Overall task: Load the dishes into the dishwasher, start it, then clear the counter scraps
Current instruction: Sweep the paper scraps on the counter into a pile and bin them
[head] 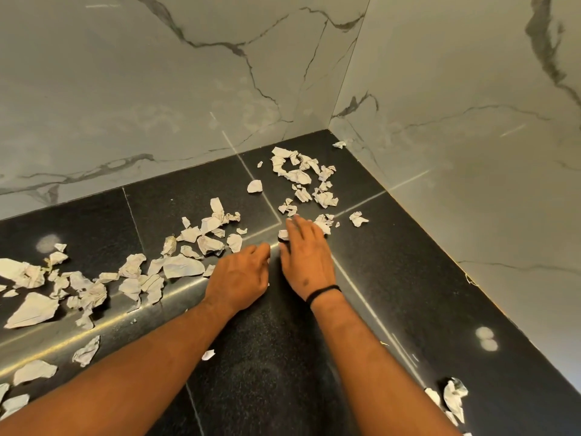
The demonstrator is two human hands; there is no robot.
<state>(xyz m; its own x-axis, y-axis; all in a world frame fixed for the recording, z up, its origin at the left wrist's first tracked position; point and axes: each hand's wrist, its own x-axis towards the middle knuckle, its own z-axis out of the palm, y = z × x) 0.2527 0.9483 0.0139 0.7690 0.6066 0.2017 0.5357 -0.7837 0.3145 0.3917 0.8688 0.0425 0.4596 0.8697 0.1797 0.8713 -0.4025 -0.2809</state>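
Black speckled stone counter, tiled, with pale grout lines, set into a corner of grey-veined white marble wall tiles. Torn and crumpled white paper scraps lie scattered over it: a broad band from the left edge toward the middle, a tighter cluster in the far corner by the walls, a few loose bits at the near left, and two or three at the near right edge. Left hand, palm down on the counter at the inner end of the left band, fingers curled loosely under; whether they hold a scrap cannot be told. Right hand, palm down just beside the left, fingers straight and slightly spread, reaching onto the nearest scraps of the corner cluster, one small piece touching the fingers' left side. Thin black band around the right wrist. Both forearms bare.
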